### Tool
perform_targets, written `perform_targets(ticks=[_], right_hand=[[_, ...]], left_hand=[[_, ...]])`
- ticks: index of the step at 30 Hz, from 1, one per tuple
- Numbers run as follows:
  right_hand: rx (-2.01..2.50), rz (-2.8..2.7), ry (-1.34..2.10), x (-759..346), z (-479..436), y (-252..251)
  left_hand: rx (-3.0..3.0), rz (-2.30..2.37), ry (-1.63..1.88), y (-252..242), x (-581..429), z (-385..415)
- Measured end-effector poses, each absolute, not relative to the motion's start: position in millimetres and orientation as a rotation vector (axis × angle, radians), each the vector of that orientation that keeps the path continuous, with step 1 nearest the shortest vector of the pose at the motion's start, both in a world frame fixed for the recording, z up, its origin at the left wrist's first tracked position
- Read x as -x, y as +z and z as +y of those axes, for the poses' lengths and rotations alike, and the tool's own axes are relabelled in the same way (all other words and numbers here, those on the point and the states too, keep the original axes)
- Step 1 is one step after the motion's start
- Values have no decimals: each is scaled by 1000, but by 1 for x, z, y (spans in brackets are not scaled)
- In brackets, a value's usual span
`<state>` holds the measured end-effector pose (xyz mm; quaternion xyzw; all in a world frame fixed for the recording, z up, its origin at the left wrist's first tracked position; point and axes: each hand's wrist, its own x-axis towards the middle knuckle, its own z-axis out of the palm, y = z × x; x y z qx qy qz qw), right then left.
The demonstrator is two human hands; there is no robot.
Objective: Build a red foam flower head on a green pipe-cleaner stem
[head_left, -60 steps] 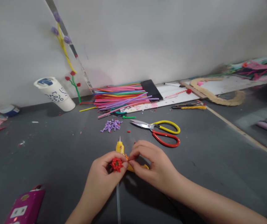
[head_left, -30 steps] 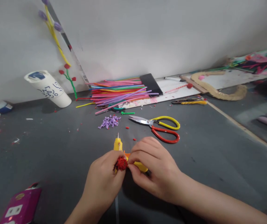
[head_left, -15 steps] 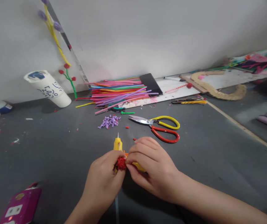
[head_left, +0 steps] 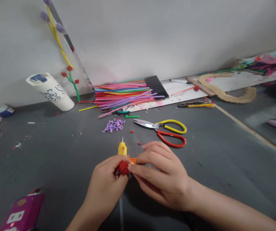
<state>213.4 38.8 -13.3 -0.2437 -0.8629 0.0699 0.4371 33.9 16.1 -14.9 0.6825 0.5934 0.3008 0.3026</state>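
My left hand (head_left: pixel 107 183) is closed round a small red fuzzy flower head (head_left: pixel 123 167), whose spiky front shows between thumb and fingers. From the other side, my right hand (head_left: pixel 163 171) pinches the flower's right edge with its fingertips; the thumb is mostly hidden. Behind both hands lies a yellow hot glue gun (head_left: pixel 122 148) with its metal nozzle pointing away from me and an orange trigger (head_left: pixel 132 159) partly visible. Just beyond the nozzle is a pile of short purple pieces (head_left: pixel 113 125). Scissors (head_left: pixel 158 126) with yellow and red handles lie open beyond my right hand.
A bundle of coloured pipe cleaners (head_left: pixel 125 96) lies by the wall beside a black phone-like slab (head_left: pixel 155 86). A white cup (head_left: pixel 53 91) stands at the left. Nearer me is a purple power socket box (head_left: pixel 23 211). A curved cardboard piece (head_left: pixel 234 96) rests at the right.
My right hand's fingers have lifted and spread slightly, with the index fingertip now on the flower's edge. The flower head has turned and shifted a little left in my left hand.
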Motion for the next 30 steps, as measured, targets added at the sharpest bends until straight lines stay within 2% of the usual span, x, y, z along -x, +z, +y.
perform_targets(ticks=[12,23,30], right_hand=[[576,-2180,123,-209,38,-14],[685,-2015,778,-214,50,-12],[578,-2111,571,-216,48,-12]], left_hand=[[-1783,1541,791,-13,-37,15],[-1746,1458,692,-9,-34,16],[-1681,1357,585,-11,-34,15]])
